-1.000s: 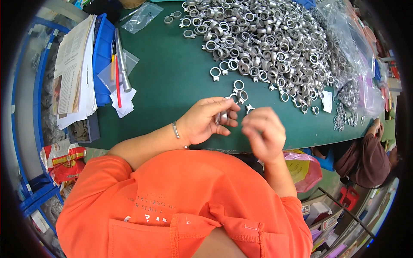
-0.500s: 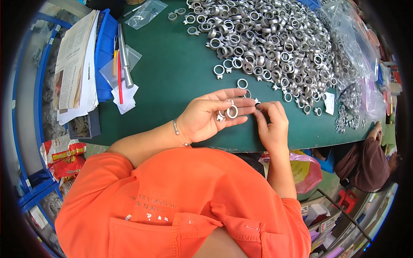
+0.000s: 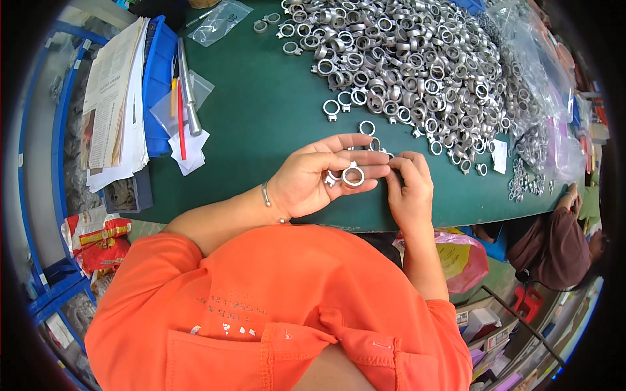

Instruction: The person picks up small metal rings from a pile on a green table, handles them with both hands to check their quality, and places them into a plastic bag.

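Note:
My left hand point(image 3: 303, 173) is palm up over the near edge of the green table, its thumb bent in over silvery metal rings. One metal ring point(image 3: 353, 174), with a small notched lug on its band, lies across the fingers. Part of another ring point(image 3: 332, 177) shows beside it, closer to the palm. My right hand point(image 3: 412, 192) is closed in a pinch at the left fingertips; whatever sits between its thumb and finger is mostly hidden. Just beyond the left fingers, a loose ring point(image 3: 367, 128) lies on the table.
A large heap of metal rings point(image 3: 417, 65) covers the far right of the green table point(image 3: 241, 98). Clear plastic bags point(image 3: 531, 58) lie beyond it. At left are a blue bin point(image 3: 156, 85), papers point(image 3: 114, 91) and a tapered metal rod point(image 3: 188, 91). Another person point(image 3: 554, 247) sits at right.
The ring in my left hand has shifted slightly downward and turned, its lug now at the top. My right hand has moved a little to the left, its fingertips still by the left fingers.

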Demonstrator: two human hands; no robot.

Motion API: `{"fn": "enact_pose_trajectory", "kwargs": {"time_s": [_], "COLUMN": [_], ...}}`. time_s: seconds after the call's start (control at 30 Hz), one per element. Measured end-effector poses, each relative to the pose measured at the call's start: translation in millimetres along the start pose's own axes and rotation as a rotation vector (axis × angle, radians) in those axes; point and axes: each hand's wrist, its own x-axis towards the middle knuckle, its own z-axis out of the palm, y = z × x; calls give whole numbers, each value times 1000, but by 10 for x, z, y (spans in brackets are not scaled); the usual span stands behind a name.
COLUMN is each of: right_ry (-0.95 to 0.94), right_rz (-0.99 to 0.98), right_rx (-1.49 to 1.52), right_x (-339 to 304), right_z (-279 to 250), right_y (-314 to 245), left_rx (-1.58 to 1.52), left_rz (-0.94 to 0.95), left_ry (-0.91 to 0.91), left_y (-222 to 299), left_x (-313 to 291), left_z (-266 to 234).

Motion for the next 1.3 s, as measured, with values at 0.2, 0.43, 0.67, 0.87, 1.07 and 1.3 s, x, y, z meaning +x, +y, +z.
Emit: {"fn": "enact_pose_trajectory", "kwargs": {"time_s": [0.2, 0.43, 0.67, 0.87, 1.07, 1.3], "right_ry": [1, -17, -41, -163, -144, -82], "right_rz": [96, 205, 182, 514, 473, 423], "right_rx": [469, 701, 742, 1072, 1098, 1116], "right_x": [9, -4, 4, 22, -10, -10], "right_z": [-44, 84, 57, -30, 22, 21], "right_y": [-229, -413, -403, -425, -381, -362], "left_rx": [210, 566, 664, 641, 689, 717], "left_rz": [201, 407, 458, 403, 397, 397], "left_ry": [47, -146, -161, -119, -111, -112], "left_y": [-18, -93, -100, -98, -86, -83], "left_x": [-10, 19, 11, 7, 2, 36], "left_z": [23, -28, -23, -1, 9, 52]}}
